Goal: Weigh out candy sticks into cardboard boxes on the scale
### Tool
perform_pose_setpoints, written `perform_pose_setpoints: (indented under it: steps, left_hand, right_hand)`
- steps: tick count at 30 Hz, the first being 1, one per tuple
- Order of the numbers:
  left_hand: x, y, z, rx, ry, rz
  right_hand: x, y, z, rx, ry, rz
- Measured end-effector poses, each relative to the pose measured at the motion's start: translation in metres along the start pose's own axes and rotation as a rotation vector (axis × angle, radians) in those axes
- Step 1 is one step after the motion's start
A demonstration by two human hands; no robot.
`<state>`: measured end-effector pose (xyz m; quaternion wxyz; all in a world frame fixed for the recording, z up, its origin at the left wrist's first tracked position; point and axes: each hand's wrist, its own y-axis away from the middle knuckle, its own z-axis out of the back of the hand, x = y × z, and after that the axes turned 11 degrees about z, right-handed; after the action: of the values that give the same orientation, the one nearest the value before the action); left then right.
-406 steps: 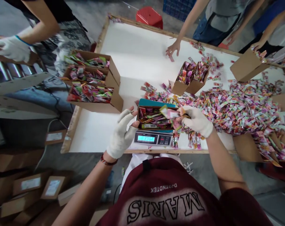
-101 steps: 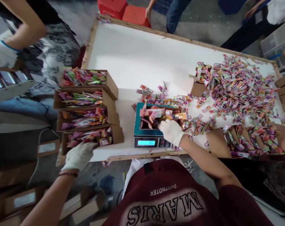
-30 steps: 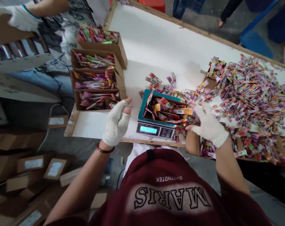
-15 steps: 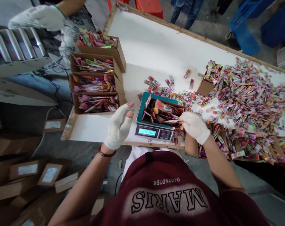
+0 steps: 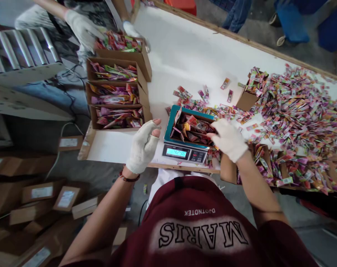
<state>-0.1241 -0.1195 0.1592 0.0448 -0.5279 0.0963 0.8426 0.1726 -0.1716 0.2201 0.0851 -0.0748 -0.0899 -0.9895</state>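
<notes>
A cardboard box (image 5: 190, 140) full of small colourful sachets (image 5: 195, 124) sits on the teal platform of a digital scale (image 5: 172, 118). The scale's lit display (image 5: 176, 152) shows digits that are slightly blurred. My right hand (image 5: 230, 141), in a white glove with bare fingertips, is at the box's right end, thumb and fingers apart, with no sachet visible in it. To the left of the scale, my left hand (image 5: 144, 146) is raised in a matching glove. Its thumb and forefinger are apart, and nothing is in it.
Filled boxes (image 5: 117, 94) stand in a column on the left, where a co-worker's gloved hand (image 5: 83, 31) reaches the farthest one. Loose sachets (image 5: 299, 107) heap up on the right, beside more filled boxes (image 5: 302, 170). Cartons (image 5: 40, 193) cover the floor at left.
My right hand has let go of a sachet at the box's right end and spread its fingers. The display's digits have changed. The co-worker's hands have come to the farthest box.
</notes>
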Motion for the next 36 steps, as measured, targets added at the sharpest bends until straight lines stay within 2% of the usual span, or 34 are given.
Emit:
perform_pose_setpoints:
  steps: [3, 6, 10, 13, 15, 17, 18, 20, 24, 27, 29, 32, 36]
  left_hand:
    - [-0.002, 0.002, 0.001, -0.002, 0.001, 0.000]
    - [-0.002, 0.004, 0.002, -0.018, 0.002, 0.000]
    - [0.004, 0.007, 0.003, -0.022, 0.009, 0.020]
    - [0.008, 0.008, 0.002, -0.022, 0.022, 0.031]
    - [0.009, 0.008, 0.000, -0.021, 0.030, 0.025]
    - [0.010, 0.007, -0.002, -0.013, 0.040, 0.012]
    - [0.009, 0.006, -0.003, -0.006, 0.044, 0.006]
    - [0.008, 0.006, -0.004, 0.005, 0.048, 0.000]
    - [0.006, 0.007, -0.003, 0.009, 0.051, -0.009]
    - [0.007, 0.009, -0.001, 0.006, 0.051, -0.001]
    - [0.007, 0.011, 0.001, -0.001, 0.051, 0.014]
    - [0.010, 0.012, 0.002, -0.020, 0.035, 0.035]
    - [0.012, 0.011, 0.002, -0.022, 0.020, 0.036]
  right_hand:
    - [0.026, -0.031, -0.022, 0.287, 0.096, -0.028]
    - [0.024, -0.030, -0.017, 0.341, 0.097, 0.031]
    - [-0.008, 0.013, 0.024, 0.153, 0.025, 0.047]
    - [-0.037, 0.046, 0.052, -0.137, 0.116, -0.102]
    - [-0.046, 0.054, 0.057, -0.330, 0.170, -0.163]
    - [-0.040, 0.046, 0.049, -0.389, 0.120, -0.115]
    - [-0.033, 0.038, 0.040, -0.354, 0.063, -0.068]
    - [-0.010, 0.014, 0.016, -0.199, -0.043, 0.010]
    - [0.034, -0.036, -0.029, 0.134, -0.079, 0.023]
    - [0.040, -0.051, -0.040, 0.195, -0.065, 0.031]
    - [0.031, -0.045, -0.032, 0.126, -0.107, 0.065]
    - [0.004, -0.017, -0.003, -0.085, -0.182, 0.073]
    - [-0.034, 0.030, 0.038, -0.414, -0.035, -0.071]
